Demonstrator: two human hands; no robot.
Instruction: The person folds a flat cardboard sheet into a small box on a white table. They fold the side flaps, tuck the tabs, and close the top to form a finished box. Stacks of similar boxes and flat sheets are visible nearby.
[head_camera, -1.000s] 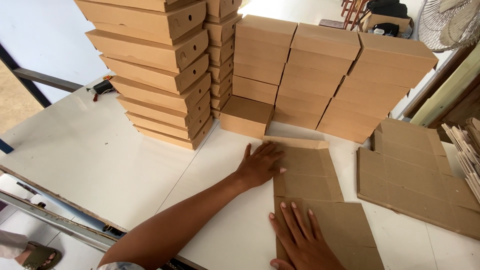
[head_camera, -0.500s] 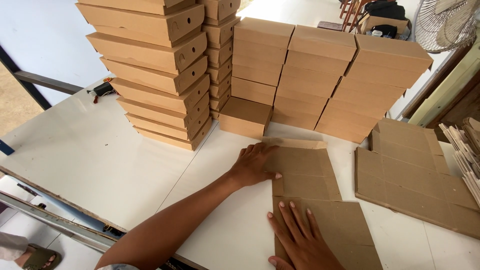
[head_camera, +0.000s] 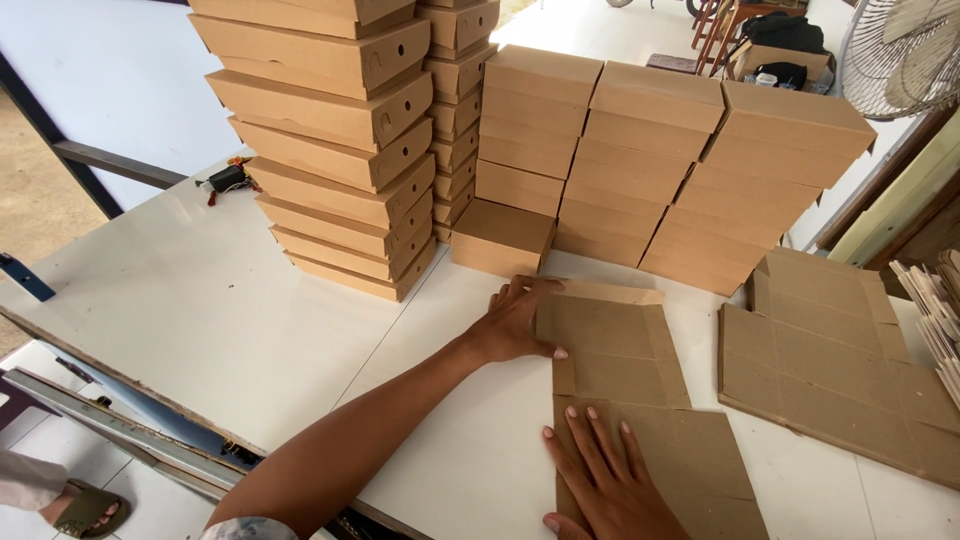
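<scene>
A flat, unfolded brown cardboard box blank (head_camera: 625, 370) lies on the white table (head_camera: 200, 310) in front of me. My left hand (head_camera: 515, 320) rests at its upper left edge, fingers bent around a side flap. Spread flat, my right hand (head_camera: 605, 480) presses on the near part of the blank. Neither hand lifts anything.
Tall stacks of folded brown boxes (head_camera: 340, 140) and shorter stacks (head_camera: 660, 160) stand at the back of the table. A pile of flat blanks (head_camera: 830, 360) lies to the right. A fan (head_camera: 905, 50) stands at top right. A person's sandalled foot (head_camera: 85, 510) shows at bottom left.
My left hand has shifted slightly along the blank's upper left edge and its fingers have curled over the flap. The right hand stays pressed flat.
</scene>
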